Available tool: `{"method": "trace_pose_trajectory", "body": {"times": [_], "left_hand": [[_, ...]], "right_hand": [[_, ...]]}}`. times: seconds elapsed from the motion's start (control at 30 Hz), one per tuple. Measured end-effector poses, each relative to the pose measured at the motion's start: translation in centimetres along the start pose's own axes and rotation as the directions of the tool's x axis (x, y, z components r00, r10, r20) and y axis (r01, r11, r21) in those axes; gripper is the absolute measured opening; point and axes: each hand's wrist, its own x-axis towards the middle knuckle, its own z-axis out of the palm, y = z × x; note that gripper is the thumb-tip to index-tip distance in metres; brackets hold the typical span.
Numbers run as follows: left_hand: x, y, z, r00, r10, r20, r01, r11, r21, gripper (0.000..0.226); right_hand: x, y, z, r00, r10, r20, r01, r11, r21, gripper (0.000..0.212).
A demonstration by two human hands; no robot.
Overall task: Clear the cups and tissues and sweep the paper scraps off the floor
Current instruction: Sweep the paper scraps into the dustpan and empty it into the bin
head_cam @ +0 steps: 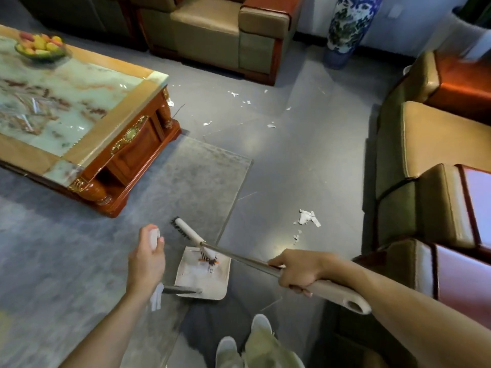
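Observation:
My right hand grips the broom handle near its beige grip. The broom head lies with one end over the white dustpan, whose pan holds a few scraps. My left hand holds the top of the dustpan's upright handle; the dustpan's dark stem runs under my wrist. A pile of white paper scraps lies on the grey floor to the right of the broom. More scraps are scattered farther off, near the coffee table's corner.
A marble-topped wooden coffee table with a fruit bowl stands at the left on a grey rug. Sofas line the right side and the back. A tall blue-and-white vase stands in the far corner. My shoes are below.

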Motion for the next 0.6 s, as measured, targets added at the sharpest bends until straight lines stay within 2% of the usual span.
{"method": "trace_pose_trajectory", "body": {"times": [0.1,0.27,0.33,0.47,0.6], "left_hand": [[-1.1,-0.3,-0.4,0.999,0.053,0.008,-0.053,0.999,-0.011,0.018],[-2.9,0.1,0.1,0.973,0.194,0.126,-0.195,0.981,-0.006,0.019],[-2.8,1.2,0.8,0.955,0.243,0.171,-0.245,0.969,-0.012,0.019],[-2.3,4.9,3.5,0.886,0.375,0.272,-0.39,0.921,0.0,0.023],[-2.4,9.1,7.6,0.799,0.5,0.334,-0.534,0.845,0.014,0.027]], "right_hand": [[-0.9,0.7,0.8,0.996,0.074,-0.054,-0.067,0.992,0.109,0.054],[-2.6,3.0,1.8,0.977,0.186,-0.104,-0.143,0.934,0.328,0.054],[-3.2,4.1,2.3,0.959,0.234,-0.16,-0.163,0.917,0.363,0.053],[-3.6,6.3,4.0,0.894,0.335,-0.299,-0.23,0.913,0.336,0.045],[-3.7,10.7,4.0,0.813,0.448,-0.371,-0.287,0.864,0.415,0.035]]}}
